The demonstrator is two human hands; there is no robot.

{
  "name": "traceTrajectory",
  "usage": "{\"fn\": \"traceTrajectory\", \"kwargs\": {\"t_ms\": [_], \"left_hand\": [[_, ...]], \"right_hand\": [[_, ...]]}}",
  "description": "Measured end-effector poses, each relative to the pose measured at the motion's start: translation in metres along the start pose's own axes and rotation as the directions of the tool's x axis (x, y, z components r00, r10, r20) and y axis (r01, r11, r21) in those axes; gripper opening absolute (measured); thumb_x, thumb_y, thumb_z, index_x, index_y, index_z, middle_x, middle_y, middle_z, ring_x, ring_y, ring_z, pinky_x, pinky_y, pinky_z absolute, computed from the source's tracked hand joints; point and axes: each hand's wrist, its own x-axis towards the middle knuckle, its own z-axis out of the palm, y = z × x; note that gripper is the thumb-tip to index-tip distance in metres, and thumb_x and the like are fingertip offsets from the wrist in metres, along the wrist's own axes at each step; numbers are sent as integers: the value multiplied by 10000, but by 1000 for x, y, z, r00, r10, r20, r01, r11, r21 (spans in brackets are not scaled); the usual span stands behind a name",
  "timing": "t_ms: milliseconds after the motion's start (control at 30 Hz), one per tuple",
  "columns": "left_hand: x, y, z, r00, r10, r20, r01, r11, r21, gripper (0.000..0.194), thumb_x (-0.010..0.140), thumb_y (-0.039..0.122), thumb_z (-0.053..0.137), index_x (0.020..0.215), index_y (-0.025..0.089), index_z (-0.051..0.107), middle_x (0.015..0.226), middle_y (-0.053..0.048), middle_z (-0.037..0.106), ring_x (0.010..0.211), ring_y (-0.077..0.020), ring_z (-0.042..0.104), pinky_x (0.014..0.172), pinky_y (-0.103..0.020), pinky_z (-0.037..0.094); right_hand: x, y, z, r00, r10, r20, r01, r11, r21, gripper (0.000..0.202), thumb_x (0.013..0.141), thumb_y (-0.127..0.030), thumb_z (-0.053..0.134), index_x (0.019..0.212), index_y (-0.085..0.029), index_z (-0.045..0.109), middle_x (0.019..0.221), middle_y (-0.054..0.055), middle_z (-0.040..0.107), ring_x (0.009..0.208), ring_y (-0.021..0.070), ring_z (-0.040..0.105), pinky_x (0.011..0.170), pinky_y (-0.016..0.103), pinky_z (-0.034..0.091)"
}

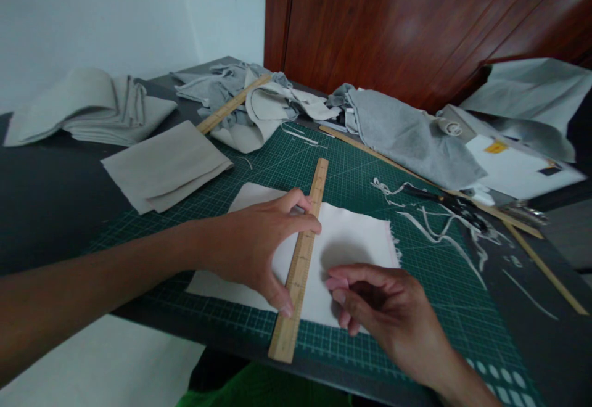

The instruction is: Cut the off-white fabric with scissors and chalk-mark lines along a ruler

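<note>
A wooden ruler (300, 265) lies lengthwise across a piece of white cloth (365, 234), its near end reaching past the cloth's edge. My left hand (252, 240) holds the ruler down, thumb near its lower part and fingertips farther up, with the hand arched between. Just right of the ruler, my right hand (383, 302) pinches a small pink piece of tailor's chalk (337, 283) over the cloth. Along the cloth's frayed right edge runs a faint pink line. Under the cloth is a green gridded cutting mat (342, 166).
Folded grey-beige cloth (166, 163) lies at the left, near a thicker folded stack (92, 108). Grey scraps (222, 86) and another wooden ruler (234, 105) sit behind. To the right are black-handled scissors (462, 209), loose fabric strips (439, 237) and a white box (522, 160).
</note>
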Motion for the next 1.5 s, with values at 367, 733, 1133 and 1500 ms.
{"fn": "traceTrajectory", "kwargs": {"t_ms": [367, 733, 1133, 1500], "left_hand": [[1, 0, 0, 1000, 1, 3, -1, 1000, 7, 1087, 511, 670, 996, 1406, 182, 619, 1464, -179, 478, 1497, -418, 452, 1224, -541, 463], [1, 3, 0, 1000, 9, -10, -9, 1000, 11, 1029, 547, 564, 999, 1400, 219, 539, 1447, -141, 498, 1456, -386, 492, 1208, -515, 461], [1, 0, 2, 999, 23, -31, -23, 1000, 8, 966, 539, 613, 985, 1319, 216, 576, 1419, -138, 503, 1407, -396, 511, 1202, -541, 479], [0, 1, 2, 1000, 2, -7, -2, 1000, 0, 1047, 530, 648, 1010, 1359, 177, 579, 1440, -142, 492, 1435, -368, 485, 1236, -473, 438]], "right_hand": [[1, -1, -1, 1000, 20, 14, -21, 998, 66, 157, 953, -328, 843, 1060, -224, 893, 649, 8, 780, 539, 95, 683, 522, 176, 618], [3, -20, 9, 988, 71, 140, -63, 996, -62, 173, 924, -329, 809, 967, -162, 804, 673, 20, 741, 574, 119, 702, 526, 205, 617], [5, -21, 19, 944, 227, 242, -210, 973, -93, 131, 909, -313, 790, 931, -202, 724, 705, -23, 694, 537, 80, 643, 506, 175, 575], [6, -28, 16, 946, 155, 284, -88, 968, -234, 211, 961, -373, 732, 902, -188, 814, 646, 9, 670, 545, 122, 601, 502, 232, 497]]}}
